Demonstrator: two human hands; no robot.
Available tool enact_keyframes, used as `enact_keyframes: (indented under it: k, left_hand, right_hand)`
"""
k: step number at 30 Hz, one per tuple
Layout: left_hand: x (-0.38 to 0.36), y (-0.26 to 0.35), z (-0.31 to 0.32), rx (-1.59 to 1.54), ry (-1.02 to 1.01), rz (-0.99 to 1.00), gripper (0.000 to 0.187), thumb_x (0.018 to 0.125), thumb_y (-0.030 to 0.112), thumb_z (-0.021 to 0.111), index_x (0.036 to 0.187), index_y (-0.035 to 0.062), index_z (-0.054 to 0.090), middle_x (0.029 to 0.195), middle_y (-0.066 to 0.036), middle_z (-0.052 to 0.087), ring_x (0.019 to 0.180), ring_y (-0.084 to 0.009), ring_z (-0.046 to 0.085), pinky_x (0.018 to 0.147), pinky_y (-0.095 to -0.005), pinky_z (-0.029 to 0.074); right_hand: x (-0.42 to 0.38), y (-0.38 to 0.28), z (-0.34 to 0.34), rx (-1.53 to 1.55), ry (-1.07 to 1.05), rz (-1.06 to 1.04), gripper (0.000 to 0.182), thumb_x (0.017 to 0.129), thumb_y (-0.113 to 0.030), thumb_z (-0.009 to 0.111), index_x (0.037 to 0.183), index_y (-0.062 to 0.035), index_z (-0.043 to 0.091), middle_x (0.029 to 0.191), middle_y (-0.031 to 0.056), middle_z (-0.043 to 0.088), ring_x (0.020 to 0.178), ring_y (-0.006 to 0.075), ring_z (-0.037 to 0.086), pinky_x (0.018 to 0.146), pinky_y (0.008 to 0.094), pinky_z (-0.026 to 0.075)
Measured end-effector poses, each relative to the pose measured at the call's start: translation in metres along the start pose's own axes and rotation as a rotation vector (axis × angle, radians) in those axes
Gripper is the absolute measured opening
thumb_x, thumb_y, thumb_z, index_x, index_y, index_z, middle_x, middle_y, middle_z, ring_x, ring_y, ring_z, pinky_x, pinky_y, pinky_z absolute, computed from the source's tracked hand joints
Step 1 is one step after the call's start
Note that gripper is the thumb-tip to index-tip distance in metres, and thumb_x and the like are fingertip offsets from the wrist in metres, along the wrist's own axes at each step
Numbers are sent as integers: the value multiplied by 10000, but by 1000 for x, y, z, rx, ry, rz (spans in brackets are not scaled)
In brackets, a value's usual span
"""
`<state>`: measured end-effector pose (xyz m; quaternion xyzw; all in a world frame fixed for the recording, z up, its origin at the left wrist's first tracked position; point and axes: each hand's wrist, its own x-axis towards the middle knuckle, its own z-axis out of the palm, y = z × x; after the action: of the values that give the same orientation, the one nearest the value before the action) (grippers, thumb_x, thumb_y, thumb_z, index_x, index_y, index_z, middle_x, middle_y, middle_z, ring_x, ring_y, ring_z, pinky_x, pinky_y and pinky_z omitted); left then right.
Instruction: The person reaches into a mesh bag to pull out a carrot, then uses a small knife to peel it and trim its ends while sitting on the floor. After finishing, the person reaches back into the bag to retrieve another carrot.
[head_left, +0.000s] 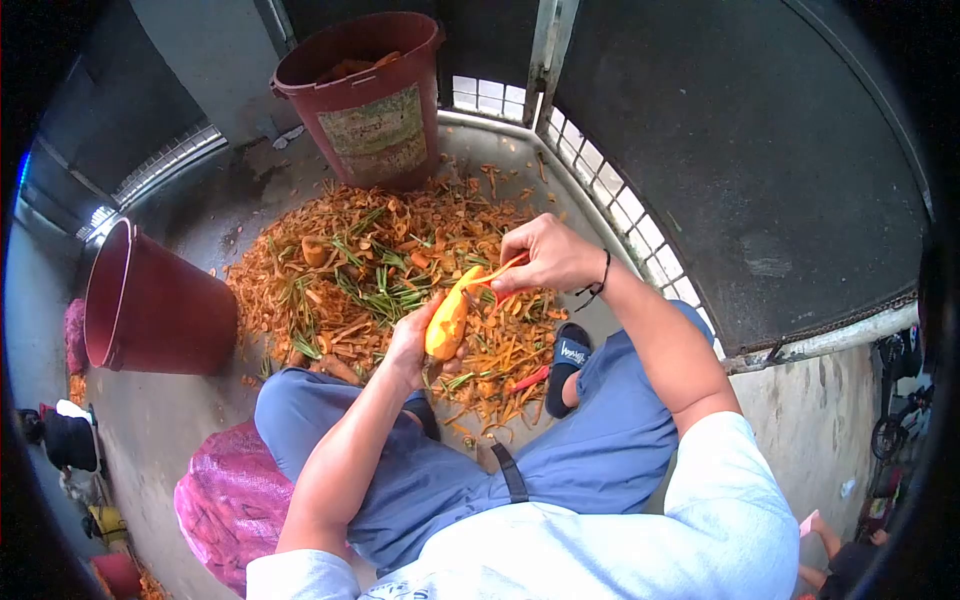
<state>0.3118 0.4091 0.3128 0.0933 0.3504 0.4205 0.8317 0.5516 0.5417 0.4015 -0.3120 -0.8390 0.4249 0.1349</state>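
Note:
My left hand (411, 338) is closed around the thick end of a peeled, bright orange carrot (449, 322), which points up and away to the right. Closed on a red-handled peeler (508, 272), my right hand (552, 256) is at the carrot's narrow end. The peeler's blade is too small to make out. Below both hands spreads a wide heap of carrot peelings (320, 290) mixed with green stem pieces (385, 300) and several carrot chunks.
A large red bin (375, 135) with orange pieces inside stands behind the heap. Another red bucket (165, 310) lies on its side at left. A pink mesh sack (235, 505) rests by my left leg. Dark gate panels (740, 170) enclose the right. Another person (840, 560) shows at lower right.

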Motion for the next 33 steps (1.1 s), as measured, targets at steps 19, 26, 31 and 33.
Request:
enact_keyframes:
  k: [19, 26, 31, 33]
  left_hand:
    - [24, -4, 35, 153, 259, 37, 422, 1079, 449, 420, 1278, 112, 578, 891, -33, 686, 608, -128, 644, 433, -266, 499]
    - [35, -8, 15, 256, 266, 117, 336, 1066, 340, 497, 1114, 30, 618, 775, -57, 664, 541, -161, 635, 402, -299, 491]
    - [29, -3, 13, 173, 266, 92, 335, 1077, 330, 500, 1123, 32, 646, 841, -43, 683, 676, -143, 652, 589, -301, 535]
    - [31, 1, 12, 124, 263, 73, 360, 1086, 355, 464, 1146, 46, 638, 843, -49, 686, 667, -162, 655, 562, -333, 550]
  right_hand:
    - [-4, -7, 28, -1, 39, -267, 242, 801, -261, 801, 831, -29, 735, 759, 139, 697, 705, 286, 687, 666, 390, 533]
    - [1, 15, 1, -318, 184, -251, 248, 771, -232, 803, 726, -29, 667, 685, 136, 618, 632, 297, 633, 585, 411, 491]
    - [-7, 17, -28, -321, 308, -30, 294, 765, -260, 847, 746, -7, 699, 680, 114, 652, 613, 216, 638, 562, 352, 482]
    - [-8, 15, -17, -12, 117, 124, 295, 774, -248, 860, 751, -4, 695, 676, 104, 650, 614, 177, 635, 556, 330, 471]
